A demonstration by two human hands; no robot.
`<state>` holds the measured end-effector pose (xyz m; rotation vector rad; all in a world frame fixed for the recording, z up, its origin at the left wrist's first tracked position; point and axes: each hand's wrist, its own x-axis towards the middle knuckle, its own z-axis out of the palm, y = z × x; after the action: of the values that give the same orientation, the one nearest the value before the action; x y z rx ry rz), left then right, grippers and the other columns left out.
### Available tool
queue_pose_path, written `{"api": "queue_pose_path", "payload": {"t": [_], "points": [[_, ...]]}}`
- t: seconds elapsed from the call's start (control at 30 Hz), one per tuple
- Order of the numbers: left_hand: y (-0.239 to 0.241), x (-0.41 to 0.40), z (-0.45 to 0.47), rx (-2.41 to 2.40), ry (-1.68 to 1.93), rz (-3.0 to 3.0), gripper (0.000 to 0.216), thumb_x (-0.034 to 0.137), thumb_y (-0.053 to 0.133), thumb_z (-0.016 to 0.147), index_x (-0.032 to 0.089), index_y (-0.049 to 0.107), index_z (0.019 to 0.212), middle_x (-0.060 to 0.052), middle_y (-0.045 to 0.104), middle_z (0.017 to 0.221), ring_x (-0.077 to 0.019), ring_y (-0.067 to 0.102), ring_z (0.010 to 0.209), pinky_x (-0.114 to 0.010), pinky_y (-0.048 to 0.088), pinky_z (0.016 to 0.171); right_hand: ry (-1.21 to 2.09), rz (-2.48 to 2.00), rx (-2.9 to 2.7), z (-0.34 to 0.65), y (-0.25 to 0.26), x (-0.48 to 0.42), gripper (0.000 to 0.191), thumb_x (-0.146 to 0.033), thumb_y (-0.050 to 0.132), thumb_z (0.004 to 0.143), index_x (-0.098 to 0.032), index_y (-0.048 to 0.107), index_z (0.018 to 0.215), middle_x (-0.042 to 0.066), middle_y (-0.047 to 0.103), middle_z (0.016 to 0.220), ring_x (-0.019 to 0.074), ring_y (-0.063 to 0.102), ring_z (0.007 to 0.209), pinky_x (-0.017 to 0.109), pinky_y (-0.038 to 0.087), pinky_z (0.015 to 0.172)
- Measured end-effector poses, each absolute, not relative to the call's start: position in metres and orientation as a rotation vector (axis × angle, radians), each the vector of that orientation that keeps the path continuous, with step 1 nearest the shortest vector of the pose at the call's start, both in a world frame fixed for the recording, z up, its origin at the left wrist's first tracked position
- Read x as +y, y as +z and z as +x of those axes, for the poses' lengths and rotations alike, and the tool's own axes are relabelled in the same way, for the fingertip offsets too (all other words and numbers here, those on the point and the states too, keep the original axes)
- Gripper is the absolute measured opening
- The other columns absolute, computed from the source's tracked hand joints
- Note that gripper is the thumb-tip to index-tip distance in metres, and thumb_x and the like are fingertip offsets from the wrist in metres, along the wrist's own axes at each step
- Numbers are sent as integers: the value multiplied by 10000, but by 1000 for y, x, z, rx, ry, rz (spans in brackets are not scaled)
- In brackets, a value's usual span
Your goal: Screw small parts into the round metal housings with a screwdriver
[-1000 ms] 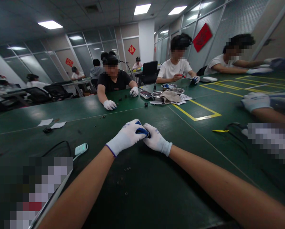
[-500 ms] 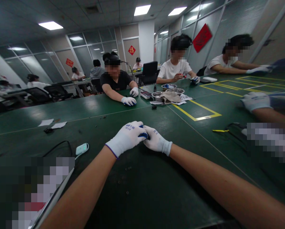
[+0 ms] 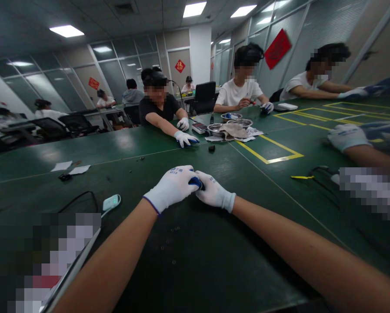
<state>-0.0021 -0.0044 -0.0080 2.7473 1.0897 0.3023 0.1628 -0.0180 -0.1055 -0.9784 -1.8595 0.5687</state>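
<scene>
And there it goes, the co-worker's outstretched gloved hand has slid rightward across the far side since a second ago, the black lump now sits further right and a little nearer, and the wearer's left hand has rolled so its printed back shows more! The big green table spreads under everything, yellow tape marking out boxes to the right. Beyond the line, the co-worker in black leans in over the far edge; right of there, metal bowls with a crumpled cloth lying against them. Now the near centre, and it's both gloves together: left hand curled, blue-coated thumb and fingers pinching in, right hand bent round from the other side, the pair grasping one small dark part between their fingertips, above the table. Which way does it point? Can't call it, the fingers cover nearly all of it, and its long axis is hidden too; just a blackish sliver peeks out, finer detail lost. Over to the left, a pale mint device on a white cable, and smallest of all, tiny rings scattered on the tabletop, nearer than the gloves and just left of centre
</scene>
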Motion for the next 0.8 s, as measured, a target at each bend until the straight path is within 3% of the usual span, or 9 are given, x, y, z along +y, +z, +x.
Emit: {"api": "queue_pose_path", "payload": {"t": [0.13, 0.3, 0.53, 0.7, 0.8], "points": [[-9, -5, -1, 1114, 384, 2741, 133, 275, 704, 880, 233, 809, 949, -100, 714, 1182, -317, 647, 1185, -429, 480, 1102, 559, -975, -1842, 164, -104, -19, 167, -95, 589, 700, -223, 524, 786, 4, 579, 847, 183, 584, 761, 316, 465, 685], [-11, -2, -3, 1000, 320, 2722, 135, 237, 682, 887, 223, 799, 951, -78, 708, 1070, -273, 684, 1037, -402, 520, 1037, 567, -971, -1860, 163, -102, -20, 154, -111, 601, 714, -224, 521, 781, 5, 563, 843, 180, 565, 748, 316, 452, 671], [-11, -8, 3, 1061, 456, 2744, 118, 260, 675, 893, 195, 770, 916, -92, 667, 1037, -275, 659, 1012, -421, 542, 966, 516, -968, -1838, 166, -100, -18, 113, -146, 592, 754, -228, 514, 758, 16, 528, 863, 190, 547, 762, 331, 436, 674], [-31, 20, -8, 1079, 872, 2452, 213, 153, 618, 888, 188, 728, 1066, -84, 637, 1120, -231, 653, 1049, -393, 557, 986, 388, -1085, -1755, 168, -103, -11, 193, -87, 563, 634, -236, 492, 733, 21, 496, 887, 207, 525, 819, 339, 426, 698], [-55, 39, -21, 1246, 811, 2431, 330, 128, 568, 912, 207, 726, 1191, -103, 626, 1208, -247, 646, 1134, -419, 522, 1071, 384, -1133, -1713, 168, -105, -9, 216, -73, 542, 619, -238, 511, 754, 15, 500, 889, 202, 530, 818, 336, 434, 714]]}}
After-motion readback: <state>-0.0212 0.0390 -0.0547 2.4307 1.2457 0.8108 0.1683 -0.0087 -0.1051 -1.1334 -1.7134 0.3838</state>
